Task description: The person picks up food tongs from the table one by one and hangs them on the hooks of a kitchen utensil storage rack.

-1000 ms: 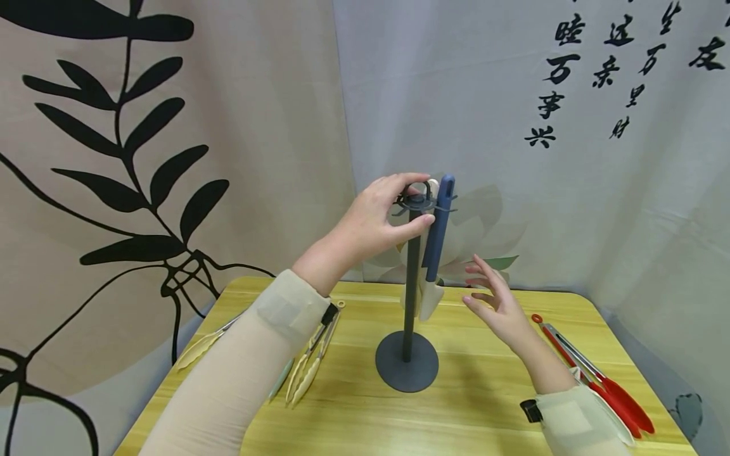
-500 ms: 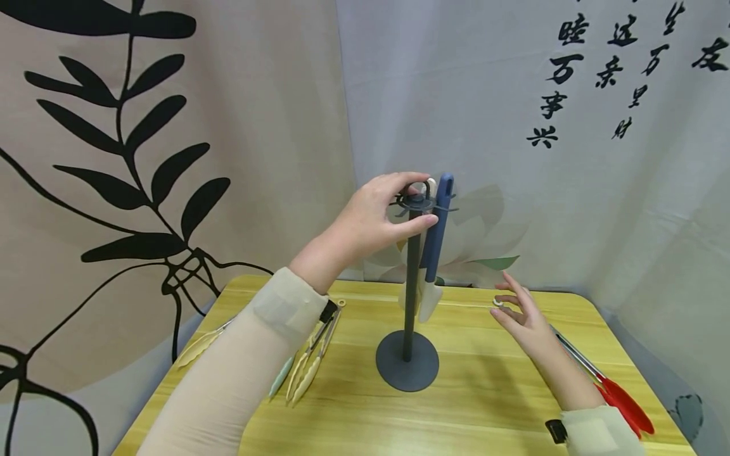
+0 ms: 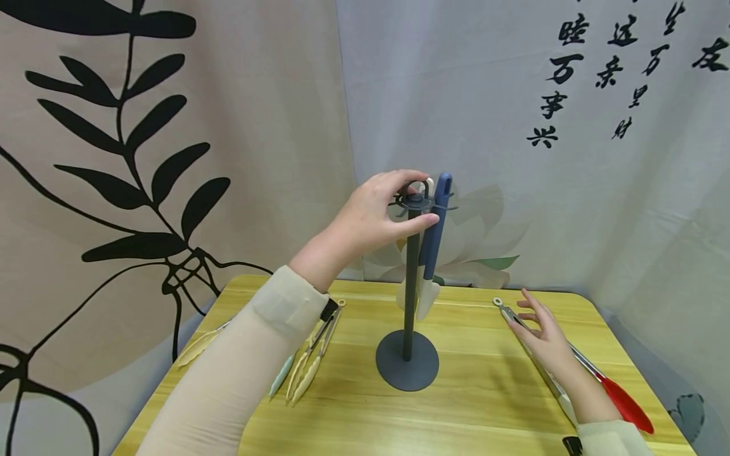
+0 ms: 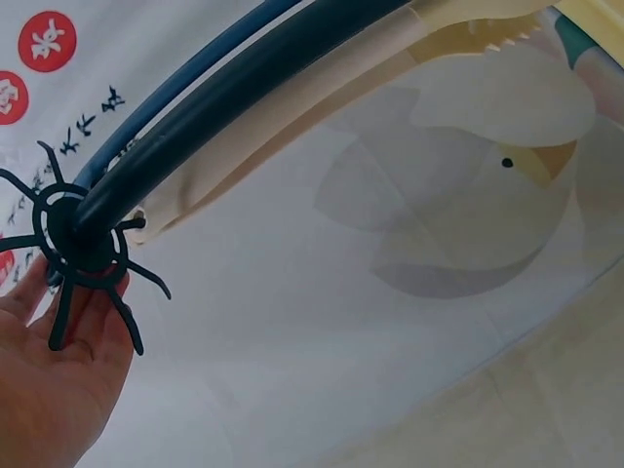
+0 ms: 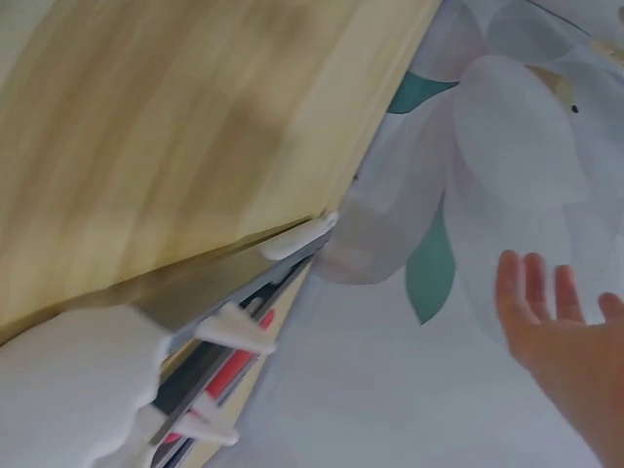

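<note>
My left hand [image 3: 379,209] holds the top of a dark grey utensil stand [image 3: 409,285], its fingers about the top ring and its thumb beside the hooks. A blue-handled spatula [image 3: 436,228] with a pale head hangs from the stand. Behind the post hangs a cream utensil with a toothed edge [image 4: 487,34], mostly hidden in the head view. My right hand [image 3: 544,335] is over white-tipped metal tongs [image 3: 536,358] at the table's right, fingers extended and apart. In the right wrist view, the same tongs [image 5: 219,278] show no finger on them.
Red tongs [image 3: 618,396] lie to the right of the white-tipped ones. Left of the stand are cream tongs [image 3: 310,367], a pale green-tipped utensil [image 3: 282,375] and more cream tongs [image 3: 199,348], partly behind my left sleeve. A printed curtain [image 3: 274,126] stands behind the wooden table [image 3: 456,405].
My right hand has moved right and down, away from the stand to above the white-tipped tongs, which now show more. The left hand stays at the stand's top.
</note>
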Tool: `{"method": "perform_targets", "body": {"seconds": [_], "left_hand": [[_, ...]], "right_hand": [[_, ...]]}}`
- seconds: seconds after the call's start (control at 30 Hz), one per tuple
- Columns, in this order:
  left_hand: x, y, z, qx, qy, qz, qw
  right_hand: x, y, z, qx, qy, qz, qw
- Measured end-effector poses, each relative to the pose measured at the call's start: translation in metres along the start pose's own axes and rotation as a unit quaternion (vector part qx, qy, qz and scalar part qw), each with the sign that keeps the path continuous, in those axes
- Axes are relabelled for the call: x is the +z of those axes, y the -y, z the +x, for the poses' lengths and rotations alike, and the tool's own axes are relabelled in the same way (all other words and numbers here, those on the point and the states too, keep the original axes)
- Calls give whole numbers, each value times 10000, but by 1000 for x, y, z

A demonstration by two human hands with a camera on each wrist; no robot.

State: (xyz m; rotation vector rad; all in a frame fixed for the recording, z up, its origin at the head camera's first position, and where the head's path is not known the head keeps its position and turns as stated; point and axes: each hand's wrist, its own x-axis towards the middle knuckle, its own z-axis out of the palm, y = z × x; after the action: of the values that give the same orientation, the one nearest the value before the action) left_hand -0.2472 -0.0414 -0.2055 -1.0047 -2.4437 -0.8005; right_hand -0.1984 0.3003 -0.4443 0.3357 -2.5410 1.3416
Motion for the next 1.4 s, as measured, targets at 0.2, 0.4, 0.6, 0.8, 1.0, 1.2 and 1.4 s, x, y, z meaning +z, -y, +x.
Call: {"method": "perform_targets", "body": {"seconds": [0.2, 0.4, 0.6, 0.8, 1.0, 1.2, 1.4], "left_hand": [[2, -1, 1, -106, -13, -8, 9999], [3, -2, 2, -144, -19, 12, 9999], [3, -3, 2, -149, -4, 115, 9998], [-3, -5, -1, -68, 142, 281, 9995], [-9, -3, -3, 192, 409, 496, 9977], [-15, -4, -4, 352, 759, 343, 9959], [-18, -6, -4, 202, 1018, 331, 9940]], "right_hand": [[-3, -17, -7, 382, 381, -899, 9945], [-7, -31, -13, 492, 437, -1418, 9877], [-12, -38, -16, 653, 461, -1762, 9811], [-15, -39, -17, 754, 634, -1890, 9770], [-17, -41, -18, 833, 713, -1909, 9755], [-20, -43, -17, 933, 741, -1961, 9733], [-23, -46, -15, 1025, 823, -2053, 9698]]}}
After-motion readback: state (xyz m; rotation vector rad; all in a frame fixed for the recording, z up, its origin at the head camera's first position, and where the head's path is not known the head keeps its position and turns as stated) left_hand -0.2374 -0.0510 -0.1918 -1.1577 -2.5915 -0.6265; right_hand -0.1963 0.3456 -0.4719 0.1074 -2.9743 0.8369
